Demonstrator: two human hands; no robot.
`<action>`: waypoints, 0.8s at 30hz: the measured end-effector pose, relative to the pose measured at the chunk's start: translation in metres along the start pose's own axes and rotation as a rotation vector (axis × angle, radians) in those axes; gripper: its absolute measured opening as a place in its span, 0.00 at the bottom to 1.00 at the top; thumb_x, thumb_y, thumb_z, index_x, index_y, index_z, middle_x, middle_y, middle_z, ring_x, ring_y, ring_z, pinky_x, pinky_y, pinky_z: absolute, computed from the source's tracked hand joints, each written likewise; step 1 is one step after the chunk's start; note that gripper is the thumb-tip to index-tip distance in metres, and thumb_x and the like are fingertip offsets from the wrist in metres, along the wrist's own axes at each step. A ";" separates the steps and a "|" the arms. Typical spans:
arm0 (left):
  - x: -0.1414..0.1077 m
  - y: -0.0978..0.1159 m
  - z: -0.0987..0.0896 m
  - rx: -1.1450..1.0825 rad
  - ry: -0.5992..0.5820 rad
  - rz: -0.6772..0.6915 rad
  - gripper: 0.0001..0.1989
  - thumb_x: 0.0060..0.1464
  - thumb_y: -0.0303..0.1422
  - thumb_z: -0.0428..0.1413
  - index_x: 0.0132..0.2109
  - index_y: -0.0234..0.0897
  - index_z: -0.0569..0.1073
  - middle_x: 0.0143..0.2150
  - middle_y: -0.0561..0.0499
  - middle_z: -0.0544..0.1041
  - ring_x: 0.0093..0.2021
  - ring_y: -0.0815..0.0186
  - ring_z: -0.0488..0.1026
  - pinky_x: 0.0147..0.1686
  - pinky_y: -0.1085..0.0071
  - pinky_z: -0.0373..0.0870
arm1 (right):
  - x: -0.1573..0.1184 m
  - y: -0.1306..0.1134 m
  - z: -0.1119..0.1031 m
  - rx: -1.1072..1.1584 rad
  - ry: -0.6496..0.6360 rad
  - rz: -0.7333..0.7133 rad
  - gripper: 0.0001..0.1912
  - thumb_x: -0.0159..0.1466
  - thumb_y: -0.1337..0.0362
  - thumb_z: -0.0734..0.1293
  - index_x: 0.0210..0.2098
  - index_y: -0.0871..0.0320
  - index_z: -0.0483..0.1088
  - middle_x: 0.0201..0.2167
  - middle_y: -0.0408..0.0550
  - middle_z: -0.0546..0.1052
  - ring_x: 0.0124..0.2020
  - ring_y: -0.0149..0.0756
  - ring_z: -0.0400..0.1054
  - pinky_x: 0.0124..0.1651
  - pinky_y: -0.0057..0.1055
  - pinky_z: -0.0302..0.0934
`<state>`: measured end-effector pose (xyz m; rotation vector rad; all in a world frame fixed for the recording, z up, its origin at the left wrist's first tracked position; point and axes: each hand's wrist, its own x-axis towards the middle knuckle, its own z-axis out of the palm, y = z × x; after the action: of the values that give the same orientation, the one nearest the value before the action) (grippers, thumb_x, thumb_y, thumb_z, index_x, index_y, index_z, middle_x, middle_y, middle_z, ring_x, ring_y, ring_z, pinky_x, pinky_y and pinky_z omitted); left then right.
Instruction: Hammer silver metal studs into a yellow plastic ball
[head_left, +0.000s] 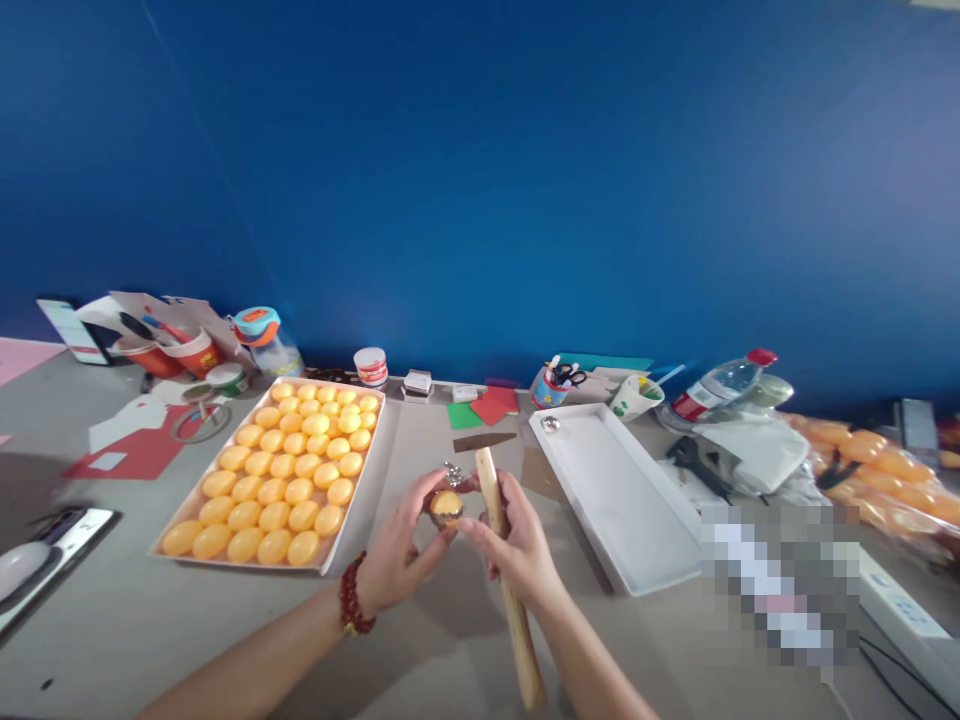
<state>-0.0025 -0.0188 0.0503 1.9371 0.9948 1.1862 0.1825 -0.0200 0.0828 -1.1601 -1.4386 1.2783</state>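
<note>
Near the middle of the table, my left hand curls its fingers round a small round metallic piece with an orange top. My right hand grips the wooden handle of a hammer, whose dark thin head points away from me. The right thumb reaches toward the round piece, close to the left thumb. Just beyond the piece lies a small silvery cluster, too small to make out. A beaded red bracelet is round my left wrist.
To the left stands a box of orange balls. A white tray on the right holds a small silvery item. Cups, a pen holder, a plastic bottle and a bag of orange balls line the back and right.
</note>
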 end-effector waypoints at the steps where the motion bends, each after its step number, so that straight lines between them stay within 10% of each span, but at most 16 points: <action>1: 0.001 0.007 -0.002 0.036 0.022 0.009 0.28 0.60 0.30 0.54 0.64 0.40 0.55 0.57 0.39 0.69 0.54 0.56 0.70 0.53 0.57 0.70 | -0.001 -0.003 0.000 0.027 -0.005 0.007 0.24 0.59 0.54 0.71 0.51 0.52 0.62 0.28 0.37 0.69 0.16 0.24 0.57 0.13 0.19 0.57; 7: 0.020 0.045 -0.022 0.223 -0.011 0.282 0.20 0.56 0.27 0.58 0.55 0.38 0.65 0.50 0.43 0.75 0.51 0.57 0.70 0.55 0.55 0.66 | 0.000 -0.025 -0.002 0.243 -0.137 0.088 0.27 0.56 0.57 0.75 0.50 0.53 0.62 0.42 0.45 0.73 0.16 0.19 0.60 0.11 0.17 0.55; 13: 0.035 0.056 -0.030 0.281 0.074 0.442 0.22 0.55 0.33 0.61 0.55 0.37 0.67 0.49 0.42 0.77 0.52 0.55 0.70 0.57 0.51 0.64 | 0.007 -0.039 0.001 0.513 -0.244 0.100 0.26 0.56 0.56 0.74 0.49 0.55 0.61 0.23 0.35 0.70 0.09 0.18 0.54 0.10 0.15 0.50; 24: 0.046 0.010 -0.016 0.304 0.073 0.337 0.17 0.60 0.33 0.55 0.55 0.39 0.68 0.50 0.42 0.76 0.53 0.54 0.70 0.55 0.50 0.66 | 0.032 -0.010 0.014 0.587 -0.132 0.165 0.23 0.55 0.59 0.75 0.44 0.55 0.63 0.22 0.34 0.70 0.10 0.17 0.49 0.10 0.15 0.49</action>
<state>-0.0006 0.0182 0.0842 2.3880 0.9552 1.3606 0.1613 0.0083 0.0915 -0.8147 -0.9608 1.7670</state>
